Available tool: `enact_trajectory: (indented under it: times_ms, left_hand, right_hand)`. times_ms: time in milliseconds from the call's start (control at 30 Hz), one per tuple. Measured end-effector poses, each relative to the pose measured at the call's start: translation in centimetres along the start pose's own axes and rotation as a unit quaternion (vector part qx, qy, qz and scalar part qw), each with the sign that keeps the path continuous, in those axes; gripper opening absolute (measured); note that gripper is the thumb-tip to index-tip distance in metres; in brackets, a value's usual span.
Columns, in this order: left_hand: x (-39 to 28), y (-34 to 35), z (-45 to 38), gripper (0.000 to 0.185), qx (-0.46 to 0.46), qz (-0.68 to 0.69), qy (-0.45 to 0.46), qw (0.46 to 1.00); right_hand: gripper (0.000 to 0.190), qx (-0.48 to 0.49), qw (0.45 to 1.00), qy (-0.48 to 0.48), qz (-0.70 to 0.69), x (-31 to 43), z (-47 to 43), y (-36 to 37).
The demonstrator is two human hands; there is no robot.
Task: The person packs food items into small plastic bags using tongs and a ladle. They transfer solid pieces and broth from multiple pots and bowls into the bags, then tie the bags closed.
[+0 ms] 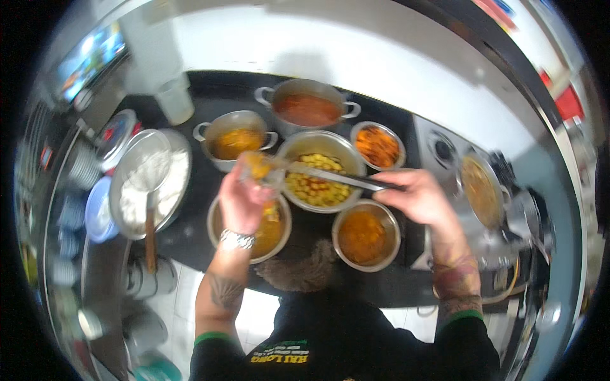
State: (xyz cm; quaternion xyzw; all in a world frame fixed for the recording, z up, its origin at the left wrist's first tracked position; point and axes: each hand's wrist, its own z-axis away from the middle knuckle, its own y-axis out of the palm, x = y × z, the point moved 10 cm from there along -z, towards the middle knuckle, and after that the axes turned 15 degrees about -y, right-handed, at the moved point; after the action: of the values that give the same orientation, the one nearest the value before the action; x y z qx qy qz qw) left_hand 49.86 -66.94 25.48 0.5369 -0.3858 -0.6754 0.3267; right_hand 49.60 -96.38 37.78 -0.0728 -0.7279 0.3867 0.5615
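Observation:
My left hand [242, 195] holds up what looks like a small clear plastic bag [257, 167] with orange-yellow food in it; blur hides its exact shape. In my right hand [415, 194] is the black handle of a long metal serving spoon or ladle [340, 178]. Its far end meets the mouth of the bag, so the bowl of the utensil is hard to make out. Beneath the utensil stands a metal pot [329, 141] of yellow chunks [317, 185] in sauce. A metal bowl [287, 224] of orange-brown food sits partly hidden below my left hand.
Around these stand a red-sauce pot [281, 121], a smaller two-handled pot [217, 121], a bowl of orange pieces [402, 147] and a stew bowl [397, 247]. A large basin [183, 190] of white food carries a strainer [150, 166]. A brown cloth [300, 269] lies at the counter's front edge.

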Motion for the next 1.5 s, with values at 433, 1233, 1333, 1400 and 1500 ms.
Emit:
enact_trajectory:
  times_ms: [433, 1233, 1333, 1400, 1500]
  left_hand:
    - [10.3, 1.3, 7.6, 0.045, -0.057, -0.077, -0.171, 0.981]
    - [32.9, -1.4, 34.3, 0.05, -0.347, -0.058, 0.037, 0.935]
    - [36.3, -2.5, 38.3, 0.05, -0.408, -0.029, 0.038, 0.912]
    - [37.5, -3.8, 39.2, 0.056, -0.349, 0.0, 0.037, 0.936]
    - [40.2, -7.2, 42.5, 0.059, -0.344, -0.021, 0.041, 0.938]
  right_hand:
    - [0.048, -0.138, 0.949, 0.278, 0.063, -14.0, 25.6, 7.7]
    - [0.028, -0.145, 0.927, 0.106, 0.33, -29.5, 40.0, -8.7]
    - [0.036, -0.054, 0.915, 0.093, 0.389, -29.8, 38.3, -8.1]
    - [0.04, -0.012, 0.898, 0.084, 0.431, -29.9, 36.8, -7.1]
    - [0.047, 0.032, 0.863, 0.082, 0.498, -30.4, 34.3, -6.0]
